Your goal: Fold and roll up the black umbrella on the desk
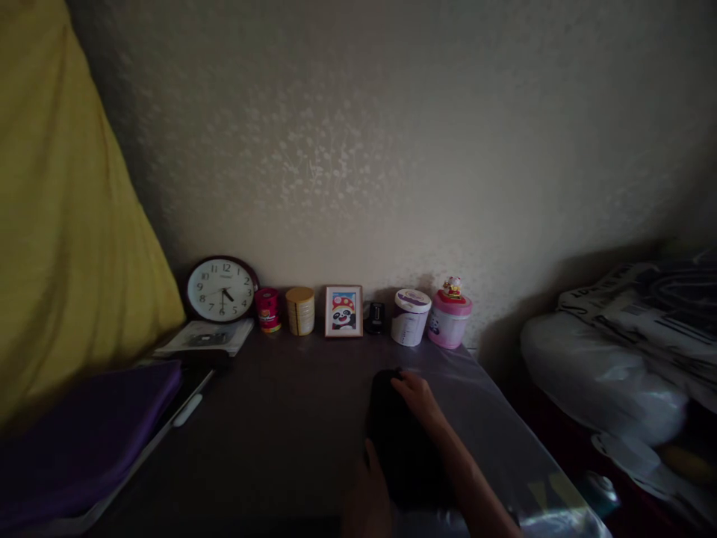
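A dark cloth-like object (400,441) lies on the brown table (280,426) in front of me. My right hand (417,396) rests on its far end, fingers curled over the top edge. My left hand (370,489) is at its near left side, thumb raised against the object; the fingers are below the frame or hidden in the dim light. Both hands seem to be gripping the dark object.
Along the wall stand a round clock (221,289), a red tin (268,309), a yellow tin (301,311), a framed panda picture (343,311), a small black item (375,317), a white tub (411,317) and a pink jar (449,317). A purple folder (84,433) lies left, bags (605,373) right.
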A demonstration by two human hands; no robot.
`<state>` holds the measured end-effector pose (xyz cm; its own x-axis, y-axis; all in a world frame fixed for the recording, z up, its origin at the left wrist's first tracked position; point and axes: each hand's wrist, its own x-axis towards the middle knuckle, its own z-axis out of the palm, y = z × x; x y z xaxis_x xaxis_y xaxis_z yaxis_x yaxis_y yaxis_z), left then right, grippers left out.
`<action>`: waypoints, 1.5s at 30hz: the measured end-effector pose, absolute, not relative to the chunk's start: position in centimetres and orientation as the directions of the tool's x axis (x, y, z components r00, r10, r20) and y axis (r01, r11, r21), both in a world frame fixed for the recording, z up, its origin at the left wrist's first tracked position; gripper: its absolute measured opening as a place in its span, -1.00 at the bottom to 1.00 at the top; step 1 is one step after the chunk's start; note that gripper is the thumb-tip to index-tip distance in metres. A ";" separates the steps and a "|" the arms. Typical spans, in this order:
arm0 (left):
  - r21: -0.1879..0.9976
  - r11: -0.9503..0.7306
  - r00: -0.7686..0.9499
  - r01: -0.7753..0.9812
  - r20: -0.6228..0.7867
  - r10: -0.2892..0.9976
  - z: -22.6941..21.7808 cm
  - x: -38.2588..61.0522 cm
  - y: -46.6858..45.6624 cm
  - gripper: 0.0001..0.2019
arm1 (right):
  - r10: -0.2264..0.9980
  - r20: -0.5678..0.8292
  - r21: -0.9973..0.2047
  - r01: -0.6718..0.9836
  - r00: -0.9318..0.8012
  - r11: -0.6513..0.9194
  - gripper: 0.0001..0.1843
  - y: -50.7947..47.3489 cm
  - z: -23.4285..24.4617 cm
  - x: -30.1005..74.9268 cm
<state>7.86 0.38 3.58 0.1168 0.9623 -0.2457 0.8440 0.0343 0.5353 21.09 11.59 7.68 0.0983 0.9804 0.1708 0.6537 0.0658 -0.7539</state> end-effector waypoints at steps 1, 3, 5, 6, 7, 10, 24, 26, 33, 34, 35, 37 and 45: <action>0.530 0.043 0.102 0.847 -0.242 0.965 3.2 7.9 0.5 -0.27 | 0.983 0.155 -0.755 0.653 0.095 0.056 -0.58 12.0 7.4 20.4; 0.500 0.041 0.088 0.865 -0.233 0.968 2.6 8.0 0.6 -0.28 | 0.989 0.121 -0.761 0.647 0.082 0.039 -0.57 12.8 6.7 19.2; 0.481 0.019 0.097 0.877 -0.216 0.972 2.1 7.9 0.7 -0.29 | 0.994 0.084 -0.769 0.640 0.074 0.017 -0.58 13.3 5.8 18.3; 0.471 0.007 0.108 0.882 -0.216 0.970 2.0 7.9 0.8 -0.30 | 0.995 0.068 -0.771 0.637 0.074 0.005 -0.58 13.5 5.4 18.0; 0.466 -0.001 0.118 0.885 -0.222 0.968 1.9 7.8 0.8 -0.33 | 0.995 0.059 -0.774 0.634 0.078 -0.004 -0.57 13.6 5.1 17.7; 0.472 -0.008 0.140 0.881 -0.245 0.959 2.0 7.6 0.9 -0.42 | 0.996 0.043 -0.764 0.645 0.083 -0.021 -0.57 13.6 4.3 17.3; 0.513 -0.027 0.169 0.858 -0.233 0.958 0.3 5.3 0.0 -0.37 | 0.999 0.036 -0.644 0.764 -0.030 0.047 -0.65 12.5 4.4 16.0; 0.464 -0.036 0.170 0.885 -0.250 0.953 1.0 5.4 0.4 -0.33 | 0.997 0.046 -0.643 0.761 -0.066 0.080 -0.68 12.3 4.7 15.9; 0.457 -0.101 0.284 0.884 -0.353 0.891 2.6 5.6 1.1 -0.26 | 0.958 0.145 -0.688 0.671 -0.247 0.277 -0.73 10.3 5.5 16.7; 0.450 -0.096 0.279 0.888 -0.361 0.890 2.6 5.6 1.0 -0.26 | 0.937 0.201 -0.684 0.644 -0.285 0.343 -0.73 9.6 5.6 16.8; 0.446 -0.087 0.269 0.891 -0.364 0.892 2.6 5.6 1.0 -0.25 | 0.912 0.259 -0.668 0.623 -0.319 0.408 -0.73 9.0 5.5 17.0; 0.448 -0.066 0.249 0.892 -0.364 0.897 2.5 5.7 1.0 -0.25 | 0.856 0.352 -0.609 0.602 -0.378 0.516 -0.74 8.0 5.4 17.5; 0.417 -0.005 0.217 0.909 -0.463 0.859 2.3 6.1 1.4 -0.24 | 0.786 0.397 -0.428 0.662 -0.473 0.615 -0.73 11.9 3.6 19.5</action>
<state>6.07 1.40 2.31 0.2168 0.8592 -0.4635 0.9091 -0.0047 0.4166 19.54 11.91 3.57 -0.4734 0.7861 0.3975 0.6620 0.6152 -0.4282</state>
